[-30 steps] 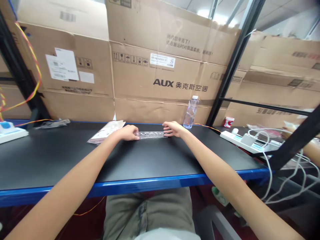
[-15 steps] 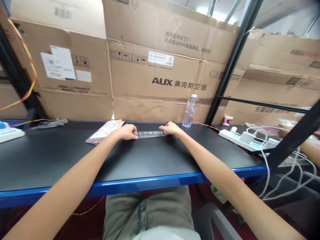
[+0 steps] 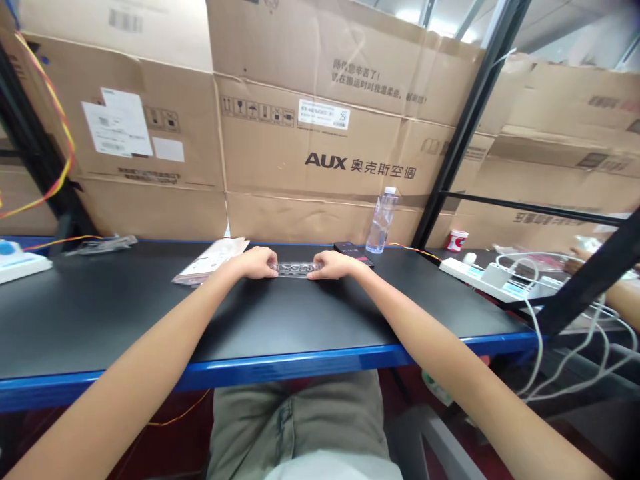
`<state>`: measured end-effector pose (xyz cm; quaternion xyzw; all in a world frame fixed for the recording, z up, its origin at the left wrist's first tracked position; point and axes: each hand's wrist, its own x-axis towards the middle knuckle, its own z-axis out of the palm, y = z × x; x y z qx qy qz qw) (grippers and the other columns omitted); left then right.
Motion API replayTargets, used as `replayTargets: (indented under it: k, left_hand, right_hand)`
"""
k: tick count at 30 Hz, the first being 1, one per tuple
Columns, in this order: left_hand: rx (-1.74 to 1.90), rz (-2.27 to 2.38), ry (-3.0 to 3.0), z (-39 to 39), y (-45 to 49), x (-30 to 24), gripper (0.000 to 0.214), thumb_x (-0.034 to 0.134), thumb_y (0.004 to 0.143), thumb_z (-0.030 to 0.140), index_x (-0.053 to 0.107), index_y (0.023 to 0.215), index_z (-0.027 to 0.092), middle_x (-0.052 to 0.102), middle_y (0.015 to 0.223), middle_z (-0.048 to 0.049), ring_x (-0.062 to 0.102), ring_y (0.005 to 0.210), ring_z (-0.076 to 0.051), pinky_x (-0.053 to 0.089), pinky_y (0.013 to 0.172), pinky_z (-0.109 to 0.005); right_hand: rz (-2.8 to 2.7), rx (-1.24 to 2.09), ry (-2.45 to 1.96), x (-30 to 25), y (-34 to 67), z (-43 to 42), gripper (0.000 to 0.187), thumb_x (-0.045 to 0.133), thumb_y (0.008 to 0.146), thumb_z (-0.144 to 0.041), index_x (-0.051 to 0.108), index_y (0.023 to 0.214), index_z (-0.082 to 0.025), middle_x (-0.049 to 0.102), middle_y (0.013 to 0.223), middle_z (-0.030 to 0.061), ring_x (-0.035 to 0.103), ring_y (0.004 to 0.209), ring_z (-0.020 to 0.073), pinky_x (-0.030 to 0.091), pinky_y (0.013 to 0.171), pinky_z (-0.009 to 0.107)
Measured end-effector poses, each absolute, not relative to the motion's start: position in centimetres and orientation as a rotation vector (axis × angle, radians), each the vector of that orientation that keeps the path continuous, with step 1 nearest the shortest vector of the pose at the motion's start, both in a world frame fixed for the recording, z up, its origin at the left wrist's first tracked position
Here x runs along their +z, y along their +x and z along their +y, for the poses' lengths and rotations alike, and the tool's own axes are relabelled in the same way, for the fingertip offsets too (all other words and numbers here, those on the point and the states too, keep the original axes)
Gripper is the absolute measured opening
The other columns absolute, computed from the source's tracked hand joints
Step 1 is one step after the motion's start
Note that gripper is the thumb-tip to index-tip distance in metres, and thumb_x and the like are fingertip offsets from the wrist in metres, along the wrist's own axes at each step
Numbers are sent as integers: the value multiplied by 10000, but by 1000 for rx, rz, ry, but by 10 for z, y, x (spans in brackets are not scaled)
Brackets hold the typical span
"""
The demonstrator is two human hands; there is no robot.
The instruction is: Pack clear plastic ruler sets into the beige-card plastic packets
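Clear plastic strip (image 3: pixel 296 269), moulded with a row of small hollows: where is it logged?

"On the black bench top (image 3: pixel 100 320), lying lengthwise near the far edge, just below mid-frame, between both hands."

"Hand state?"

"Left hand (image 3: pixel 253 263): narrow, fingers curled onto the strip's left end. Right hand (image 3: pixel 334 265): narrow, fingers resting over its right end. The strip is held between them, and the exposed part of it is short."

"Items nearby?"

"Behind the right hand, a dark smartphone (image 3: pixel 353 251), touching neither the strip nor the water bottle (image 3: pixel 382 223), a clear plastic one standing upright just beyond it. Left of the left hand, a flat white paper packet (image 3: pixel 213 260), close beside the hand."

"Further out?"

"Lower edge: blue bench rail (image 3: pixel 210 369). Right of frame: white power strip (image 3: pixel 483 275) with white cables (image 3: pixel 535 340), and a red-and-white cup (image 3: pixel 456 240) past it. Far left: white-and-blue device (image 3: pixel 20 263). Upper left: red-and-yellow wires (image 3: pixel 55 113). Backdrop: stacked AUX cardboard boxes (image 3: pixel 320 160)."

"Anyone else?"

"One co-worker's forearm (image 3: pixel 623 301) at the right edge, apart from the bench."
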<state>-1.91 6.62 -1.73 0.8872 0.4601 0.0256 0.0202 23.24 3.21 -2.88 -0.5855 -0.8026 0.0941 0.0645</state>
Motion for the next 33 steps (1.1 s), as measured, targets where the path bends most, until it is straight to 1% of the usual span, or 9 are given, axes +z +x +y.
replayTargets:
  k: [5, 11, 14, 17, 19, 21, 25, 27, 33]
  left_hand:
    - [35, 1363, 2767, 60, -17, -13, 296, 646, 755, 394, 703, 967, 196, 740, 1025, -59, 666, 943, -216, 464, 754, -256]
    - [-9, 1319, 2734, 56, -18, -11, 283, 647, 729, 419, 686, 918, 211, 734, 964, -41, 660, 886, -212, 452, 719, -258]
    - [2, 1317, 2723, 54, -18, -10, 284, 646, 724, 431, 682, 898, 209, 727, 951, -46, 655, 881, -224, 450, 712, -271]
    - [5, 1259, 2726, 43, -19, -9, 236, 645, 728, 372, 675, 894, 207, 717, 943, -42, 646, 879, -224, 451, 716, -280]
    - [39, 1141, 2740, 31, -20, -10, 228, 644, 726, 318, 671, 924, 208, 706, 974, -39, 637, 898, -217, 454, 744, -280]
    - [85, 989, 2703, 16, -22, -14, 254, 659, 725, 312, 666, 960, 217, 693, 1008, -30, 629, 925, -207, 461, 781, -273]
    - [199, 808, 2600, -7, -26, -22, 255, 652, 755, 315, 651, 990, 215, 667, 1022, -27, 609, 923, -186, 466, 811, -261]
    - [219, 794, 2589, -11, -27, -24, 245, 643, 761, 306, 645, 988, 212, 654, 1005, -26, 595, 892, -181, 464, 793, -263]
    - [111, 792, 2542, -8, -23, -18, 251, 646, 738, 282, 636, 977, 208, 630, 968, -16, 569, 843, -171, 455, 763, -260]
  right_hand:
    - [-2477, 329, -1824, -21, 229, 27, 400, 739, 742, -530, 685, 936, -184, 726, 1006, 60, 657, 864, 200, 421, 632, 240]
    - [-2510, 285, -1808, -14, 223, 16, 285, 731, 755, -451, 709, 869, -190, 730, 905, 61, 664, 795, 206, 412, 603, 252]
    - [-2526, 110, -1776, -11, 215, 2, 312, 730, 760, -442, 717, 961, -204, 731, 964, 83, 678, 856, 239, 427, 631, 259]
    - [-2604, -47, -1695, -11, 202, -31, 305, 645, 842, -394, 699, 1075, -205, 720, 1003, 114, 682, 894, 276, 452, 680, 287]
    - [-2628, -88, -1553, -15, 195, -65, 415, 587, 894, -381, 607, 1277, -222, 699, 1054, 114, 680, 898, 281, 478, 729, 319]
    - [-2594, -94, -1410, -25, 191, -101, 538, 501, 962, -399, 415, 1476, -266, 668, 1118, 107, 674, 878, 260, 506, 767, 348]
    - [-2528, -146, -1271, -45, 195, -155, 580, 419, 1007, -464, 328, 1539, -250, 567, 1345, 149, 580, 1137, 301, 509, 947, 449]
    - [-2517, -161, -1251, -53, 199, -166, 593, 419, 1006, -478, 330, 1542, -243, 502, 1445, 147, 541, 1201, 311, 503, 989, 475]
    - [-2542, -209, -1107, -69, 213, -172, 561, 474, 1005, -322, 347, 1542, -220, 439, 1538, 127, 468, 1365, 300, 485, 1085, 461]
